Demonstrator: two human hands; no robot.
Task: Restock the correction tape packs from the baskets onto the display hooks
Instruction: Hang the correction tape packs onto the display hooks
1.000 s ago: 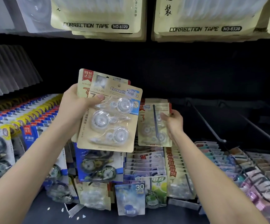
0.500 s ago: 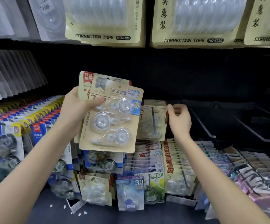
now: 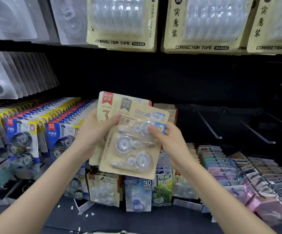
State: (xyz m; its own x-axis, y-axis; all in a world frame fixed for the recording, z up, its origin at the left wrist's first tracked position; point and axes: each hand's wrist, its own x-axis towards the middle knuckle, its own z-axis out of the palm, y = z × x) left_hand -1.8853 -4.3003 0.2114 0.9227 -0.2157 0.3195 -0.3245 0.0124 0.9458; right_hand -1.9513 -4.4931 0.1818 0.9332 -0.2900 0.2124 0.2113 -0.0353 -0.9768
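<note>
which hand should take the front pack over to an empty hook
Right, most likely. The right hand pinches the front pack and the bare hooks lie on its side; the left hand holds the stack behind.

Back panel: dark, unlit, far side.
Display hooks: bare metal rods, far right.
Base shelf: dark, near, flecked with white scraps.

Stationery shop, hanging correction tape packs, display hooks

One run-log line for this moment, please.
left hand: grips stack of beige card correction tape packs | right hand: pinches front pack at right edge | black wire hooks at right: bare
</note>
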